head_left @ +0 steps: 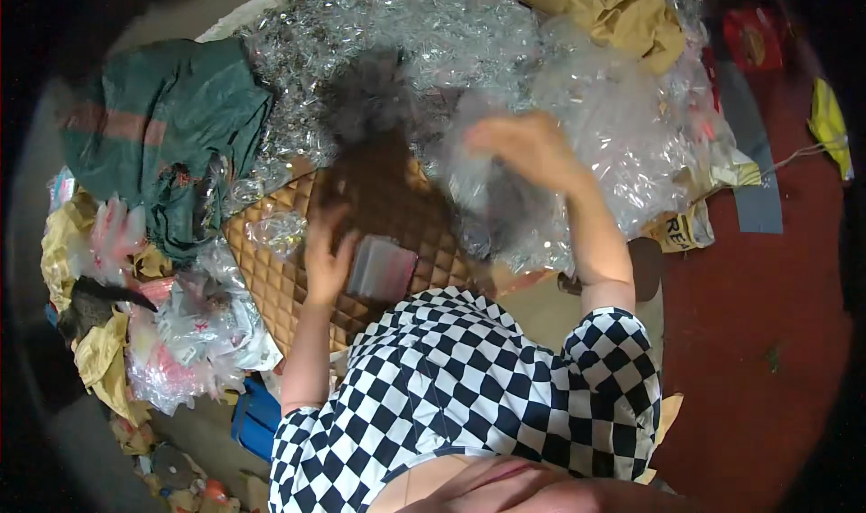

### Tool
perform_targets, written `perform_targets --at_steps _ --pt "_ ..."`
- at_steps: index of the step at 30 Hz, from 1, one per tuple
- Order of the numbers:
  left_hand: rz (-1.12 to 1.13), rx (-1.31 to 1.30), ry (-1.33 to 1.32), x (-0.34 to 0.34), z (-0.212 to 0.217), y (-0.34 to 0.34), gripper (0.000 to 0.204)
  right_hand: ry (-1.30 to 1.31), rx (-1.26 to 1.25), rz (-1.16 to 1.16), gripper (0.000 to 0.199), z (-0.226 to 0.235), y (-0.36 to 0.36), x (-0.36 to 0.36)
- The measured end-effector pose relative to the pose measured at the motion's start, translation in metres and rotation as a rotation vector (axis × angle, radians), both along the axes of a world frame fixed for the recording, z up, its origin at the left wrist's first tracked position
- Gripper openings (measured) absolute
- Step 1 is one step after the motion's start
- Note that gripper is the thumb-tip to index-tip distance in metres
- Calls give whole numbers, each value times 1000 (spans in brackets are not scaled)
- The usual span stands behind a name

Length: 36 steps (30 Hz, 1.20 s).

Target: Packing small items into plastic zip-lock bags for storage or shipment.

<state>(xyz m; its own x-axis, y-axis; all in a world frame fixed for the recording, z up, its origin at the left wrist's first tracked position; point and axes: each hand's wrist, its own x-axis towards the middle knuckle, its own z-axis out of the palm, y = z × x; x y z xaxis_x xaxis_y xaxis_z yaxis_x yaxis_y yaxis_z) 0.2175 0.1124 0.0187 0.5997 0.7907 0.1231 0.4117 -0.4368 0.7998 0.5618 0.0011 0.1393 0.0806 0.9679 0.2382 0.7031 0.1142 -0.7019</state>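
Note:
My left hand (327, 253) is over a brown quilted mat (293, 301) in front of me, fingers apart and slightly blurred. Just right of it, a small stack of flat clear plastic pieces (382, 270) with a pinkish edge lies on the mat. My right hand (530, 148) is raised in front of a large heap of clear plastic (433, 26). Motion smears its fingers, and a pale translucent blur (469, 121) shows beside the fingertips; whether they hold it I cannot tell. A crumpled clear plastic piece (278, 232) rests on the mat left of my left hand.
A dark green sack (189, 107) lies at the far left. Below it are plastic bags (194, 324) and yellowish wrappers (101, 360). A blue container (257, 418) stands near my left elbow. Brown paper (622, 13) lies at the back; reddish floor (749, 351) extends right.

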Motion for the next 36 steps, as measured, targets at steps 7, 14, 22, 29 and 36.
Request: perform_targets --at_steps 7,14,22,29,36 --pt "-415 291 543 -54 -126 -59 46 4 110 -569 18 -82 4 213" --pt "-245 -43 490 -57 -120 -62 46 49 249 -926 23 -144 1 286" --pt "-324 13 698 -59 -120 -61 45 -537 -239 -1078 27 -127 28 289" --pt "-169 150 449 -47 -91 -72 53 -83 97 -1081 19 -96 13 291" --pt "-206 80 412 -37 -111 -74 54 655 156 -993 15 -120 10 301"
